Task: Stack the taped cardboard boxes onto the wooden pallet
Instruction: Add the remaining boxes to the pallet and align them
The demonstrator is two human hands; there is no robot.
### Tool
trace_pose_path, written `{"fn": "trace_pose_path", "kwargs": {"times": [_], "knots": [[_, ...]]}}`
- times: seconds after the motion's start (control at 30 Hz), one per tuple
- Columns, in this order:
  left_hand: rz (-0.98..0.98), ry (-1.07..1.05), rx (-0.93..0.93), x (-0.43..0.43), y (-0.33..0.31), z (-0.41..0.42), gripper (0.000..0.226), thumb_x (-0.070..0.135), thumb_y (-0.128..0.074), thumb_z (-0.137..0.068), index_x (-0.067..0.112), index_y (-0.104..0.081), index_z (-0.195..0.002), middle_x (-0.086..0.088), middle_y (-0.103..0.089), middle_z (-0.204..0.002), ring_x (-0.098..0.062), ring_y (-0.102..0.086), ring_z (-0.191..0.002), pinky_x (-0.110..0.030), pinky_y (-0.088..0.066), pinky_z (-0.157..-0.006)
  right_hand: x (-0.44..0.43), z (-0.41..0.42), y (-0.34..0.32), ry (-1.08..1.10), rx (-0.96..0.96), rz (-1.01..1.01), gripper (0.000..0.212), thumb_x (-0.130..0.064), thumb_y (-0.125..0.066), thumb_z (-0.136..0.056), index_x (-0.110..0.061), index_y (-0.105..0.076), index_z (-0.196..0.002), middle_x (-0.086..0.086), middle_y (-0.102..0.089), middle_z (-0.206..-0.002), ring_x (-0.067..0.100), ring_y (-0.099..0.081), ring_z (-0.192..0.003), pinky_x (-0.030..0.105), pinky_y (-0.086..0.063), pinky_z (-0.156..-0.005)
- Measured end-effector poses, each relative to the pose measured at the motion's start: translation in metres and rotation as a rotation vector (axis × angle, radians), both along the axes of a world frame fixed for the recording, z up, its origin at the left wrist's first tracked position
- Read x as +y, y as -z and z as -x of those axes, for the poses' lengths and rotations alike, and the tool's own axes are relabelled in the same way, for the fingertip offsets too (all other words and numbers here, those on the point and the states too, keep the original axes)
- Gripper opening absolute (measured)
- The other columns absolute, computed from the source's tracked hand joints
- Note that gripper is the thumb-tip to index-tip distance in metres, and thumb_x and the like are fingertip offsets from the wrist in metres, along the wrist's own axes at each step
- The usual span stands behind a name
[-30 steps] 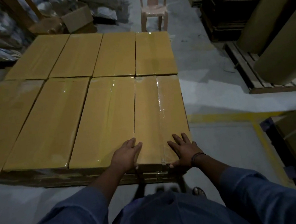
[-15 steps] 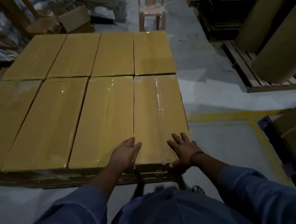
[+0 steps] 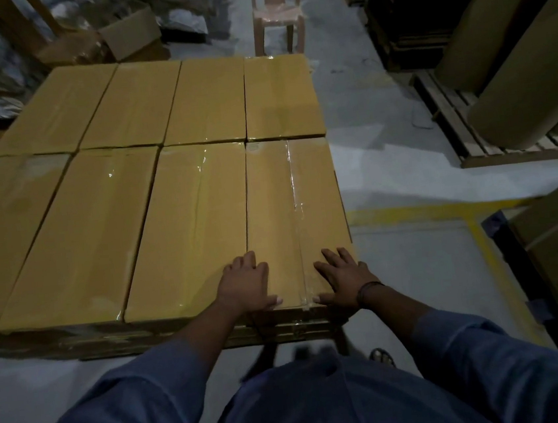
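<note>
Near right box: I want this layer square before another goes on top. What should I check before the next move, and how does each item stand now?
1. Hands placed: left hand lies flat across the side seam, right hand flat on the near right box, at its near end: ok.
2. Side seam to the neighbouring box: only a thin line shows: ok.
3. Far end meets the far right box: ok.
4. Tape strip runs the top's full length: ok.
5. Right edges of the two right boxes in line: cannot tell, wide-angle view.
6. Pallet support underneath: too dark, cannot tell.
</note>
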State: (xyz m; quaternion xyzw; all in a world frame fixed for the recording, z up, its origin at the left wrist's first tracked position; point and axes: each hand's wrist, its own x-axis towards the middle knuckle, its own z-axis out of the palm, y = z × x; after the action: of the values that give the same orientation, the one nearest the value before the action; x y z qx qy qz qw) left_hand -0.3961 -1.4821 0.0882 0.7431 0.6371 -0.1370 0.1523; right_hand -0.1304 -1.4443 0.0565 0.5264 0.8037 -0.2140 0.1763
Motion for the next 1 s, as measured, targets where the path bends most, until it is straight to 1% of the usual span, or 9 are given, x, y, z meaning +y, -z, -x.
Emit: {"fn": "trace_pose_path", "kwargs": {"times": [0.07,0.17,0.3,0.4,0.5,0.6,0.8,0.9,1.0], "knots": [[-0.040,-0.001,-0.006,0.003,-0.001,-0.014,0.087,0.077,-0.058,-0.083,0.023,-0.042,-0.150,-0.014,-0.025,-0.161,-0.035,-0.031,-0.143,-0.049,-0.031,-0.115,0.001,-0.004,-0.001,0.022,0.042,-0.033,0.084,-0.076,-0.052,-0.085,-0.037,-0.026,-0.154,-0.004,-0.001,-0.170,0.033,-0.001,-0.154,0.060,-0.028,-0.115],[-0.055,0.005,-0.057,0.009,-0.002,-0.039,0.078,0.074,-0.056,-0.086,0.026,-0.045,-0.147,-0.011,-0.030,-0.160,-0.034,-0.032,-0.143,-0.050,-0.029,-0.117,0.004,-0.016,-0.003,0.070,0.095,-0.076,0.074,-0.072,-0.050,-0.089,-0.036,-0.032,-0.151,-0.003,-0.008,-0.168,0.032,-0.008,-0.153,0.055,-0.028,-0.115],[-0.060,-0.005,-0.111,0.023,-0.005,-0.079,0.074,0.072,-0.055,-0.088,0.028,-0.047,-0.146,-0.009,-0.031,-0.161,-0.032,-0.033,-0.143,-0.050,-0.027,-0.118,0.014,-0.046,-0.003,0.172,0.165,-0.095,0.071,-0.069,-0.050,-0.091,-0.035,-0.035,-0.152,-0.001,-0.012,-0.168,0.028,-0.012,-0.153,0.053,-0.026,-0.117],[-0.067,-0.017,-0.130,0.039,-0.009,-0.110,0.073,0.070,-0.055,-0.090,0.026,-0.047,-0.148,-0.009,-0.030,-0.163,-0.032,-0.035,-0.144,-0.048,-0.027,-0.118,0.028,-0.077,-0.005,0.203,0.203,-0.094,0.070,-0.067,-0.049,-0.093,-0.035,-0.034,-0.154,-0.001,-0.013,-0.169,0.027,-0.013,-0.153,0.053,-0.026,-0.117],[-0.075,-0.029,-0.127,0.060,-0.010,-0.145,0.072,0.070,-0.054,-0.091,0.026,-0.046,-0.148,-0.009,-0.028,-0.165,-0.033,-0.037,-0.144,-0.048,-0.029,-0.116,0.047,-0.111,-0.007,0.180,0.204,-0.093,0.070,-0.066,-0.046,-0.097,-0.035,-0.030,-0.157,-0.003,-0.011,-0.169,0.027,-0.013,-0.154,0.053,-0.026,-0.117],[-0.076,-0.055,-0.134,0.086,-0.013,-0.183,0.071,0.069,-0.051,-0.094,0.025,-0.045,-0.148,-0.010,-0.029,-0.165,-0.035,-0.039,-0.143,-0.050,-0.033,-0.115,0.072,-0.146,-0.013,0.149,0.236,-0.101,0.069,-0.065,-0.044,-0.098,-0.034,-0.029,-0.158,-0.002,-0.013,-0.169,0.026,-0.013,-0.154,0.053,-0.026,-0.117],[-0.145,-0.203,-0.167,0.128,-0.019,-0.258,0.079,0.073,-0.047,-0.094,0.022,-0.041,-0.154,-0.011,-0.032,-0.163,-0.036,-0.042,-0.141,-0.050,-0.035,-0.113,0.118,-0.209,-0.036,0.081,0.293,-0.121,0.066,-0.063,-0.045,-0.099,-0.032,-0.032,-0.156,0.000,-0.021,-0.167,0.026,-0.018,-0.152,0.052,-0.028,-0.118],[-0.159,-0.259,-0.173,0.139,-0.023,-0.284,0.077,0.073,-0.046,-0.094,0.021,-0.043,-0.152,-0.011,-0.032,-0.163,-0.036,-0.043,-0.140,-0.047,-0.036,-0.111,0.140,-0.235,-0.044,0.036,0.287,-0.106,0.067,-0.063,-0.044,-0.099,-0.032,-0.032,-0.157,0.001,-0.024,-0.166,0.026,-0.021,-0.151,0.052,-0.029,-0.118],[-0.149,-0.290,-0.179,0.150,-0.026,-0.297,0.076,0.073,-0.047,-0.094,0.022,-0.045,-0.151,-0.010,-0.033,-0.163,-0.035,-0.044,-0.139,-0.046,-0.037,-0.110,0.166,-0.245,-0.049,0.034,0.330,-0.089,0.066,-0.061,-0.045,-0.099,-0.030,-0.033,-0.156,0.001,-0.030,-0.164,0.026,-0.026,-0.150,0.052,-0.031,-0.117]]}}
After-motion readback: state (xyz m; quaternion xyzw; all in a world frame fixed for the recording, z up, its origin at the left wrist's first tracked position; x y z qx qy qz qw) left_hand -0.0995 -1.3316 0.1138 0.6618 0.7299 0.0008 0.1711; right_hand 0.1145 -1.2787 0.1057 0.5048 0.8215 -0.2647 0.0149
